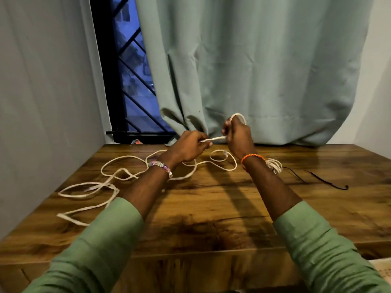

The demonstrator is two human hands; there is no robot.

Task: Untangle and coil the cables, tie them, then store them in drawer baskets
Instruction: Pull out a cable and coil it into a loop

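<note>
A long white cable (118,163) sprawls in loose loops over the left and middle of the wooden table (211,208). My left hand (190,148) pinches a stretch of it above the table's far side. My right hand (238,136) grips the same cable a little to the right, and a small loop stands up over its fingers. A short taut piece runs between the two hands. A coiled white cable bundle (274,164) lies just right of my right wrist. A thin black cord (325,179) lies on the table further right.
A pale green curtain (254,70) hangs behind the table's far edge. A dark barred window (131,81) shows at the back left, and a grey wall runs along the left side. A small coloured object (137,141) sits on the sill.
</note>
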